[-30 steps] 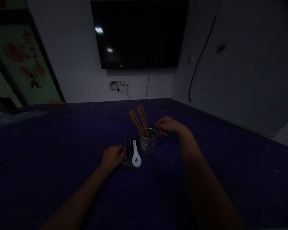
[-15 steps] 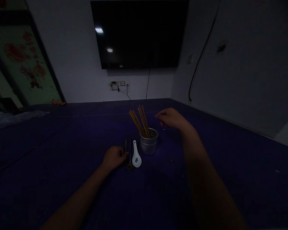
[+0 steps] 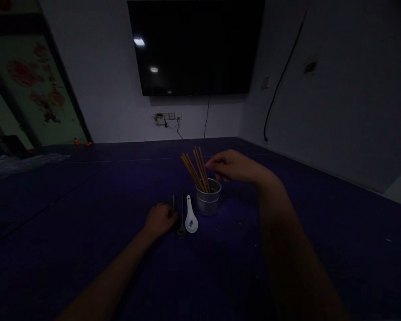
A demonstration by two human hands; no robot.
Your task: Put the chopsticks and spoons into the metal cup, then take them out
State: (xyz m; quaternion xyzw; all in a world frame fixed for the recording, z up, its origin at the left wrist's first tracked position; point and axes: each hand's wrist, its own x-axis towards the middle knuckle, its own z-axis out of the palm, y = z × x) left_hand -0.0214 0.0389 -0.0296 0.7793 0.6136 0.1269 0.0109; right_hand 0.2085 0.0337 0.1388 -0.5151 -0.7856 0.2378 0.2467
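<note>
My left hand rests low over the table, its fingers closed about a slim metal utensil. Only the upper handle of that utensil shows; its other end is hidden by the hand. Just right of it lie a long-handled metal spoon and a white ceramic spoon with a blue motif. A round metal pot stands beyond, with several wooden chopsticks leaning left in it. My right hand hovers above the pot's right rim, fingers apart and holding nothing, fingertips close beside the chopsticks.
A dark blue-purple table surface spreads around the items. Crumpled clear plastic lies at far left, with a small orange object behind. A television hangs on the far wall, above sockets and cables.
My right hand has moved left toward the chopsticks, its fingers spreading a little. In my left hand, the utensil's handle has shifted slightly left, away from the metal spoon.
</note>
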